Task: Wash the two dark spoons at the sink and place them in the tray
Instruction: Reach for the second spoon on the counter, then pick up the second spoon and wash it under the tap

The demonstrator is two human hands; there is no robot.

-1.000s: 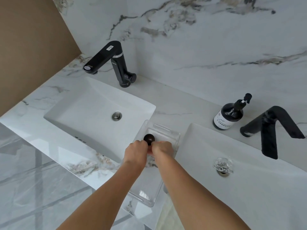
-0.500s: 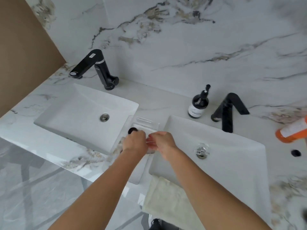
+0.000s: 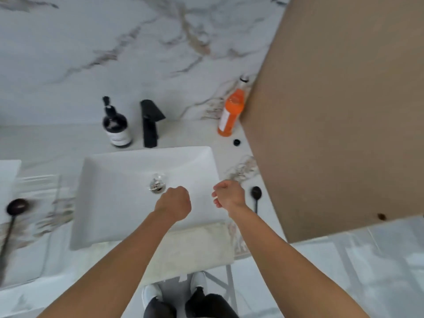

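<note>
leftmost, a dark spoon (image 3: 14, 208) lies in the clear tray (image 3: 39, 180) on the table (image 3: 57, 143), bowl away from the person, handle running back toward the near edge, its long axis nearly front to back; motion blur smears it. the tray sits just beside the white sink (image 3: 114, 171), whose left rim borders it. behind the sink stand a dark pump bottle (image 3: 115, 127) and a black faucet (image 3: 150, 122), with bare table between them and the basin's far rim. over the basin's near half the left hand (image 3: 174, 204) hangs curled in a loose fist, holding nothing that shows. a pale towel (image 3: 190, 244) drapes over the near edge below it. the right hand (image 3: 228, 196) hovers over the sink's right rim, fingers bent, apart from the left, nothing visible in it. just right of it a second dark spoon (image 3: 255, 196) lies on the narrow strip of table, bowl away, handle toward the person. an orange bottle (image 3: 230, 113) leans at the back, beside a brown panel (image 3: 344, 111) that closes off the right side.
</note>
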